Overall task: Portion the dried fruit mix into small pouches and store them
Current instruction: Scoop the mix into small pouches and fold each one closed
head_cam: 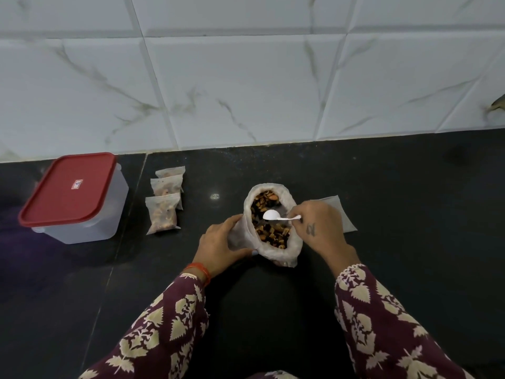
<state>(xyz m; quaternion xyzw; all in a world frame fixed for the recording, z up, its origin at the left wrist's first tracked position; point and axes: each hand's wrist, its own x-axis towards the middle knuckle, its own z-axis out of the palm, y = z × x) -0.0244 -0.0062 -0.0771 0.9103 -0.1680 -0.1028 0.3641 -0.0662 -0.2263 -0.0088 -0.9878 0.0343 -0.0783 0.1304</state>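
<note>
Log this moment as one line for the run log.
left hand holds bag | right hand holds spoon over mix | container shut

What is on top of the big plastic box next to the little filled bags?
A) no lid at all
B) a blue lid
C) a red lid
C: the clear plastic box at the left of the counter is closed with a red lid, just left of the filled pouches.

Empty pouches [345, 214] partly behind hand, container [82, 203] contents unclear
</note>
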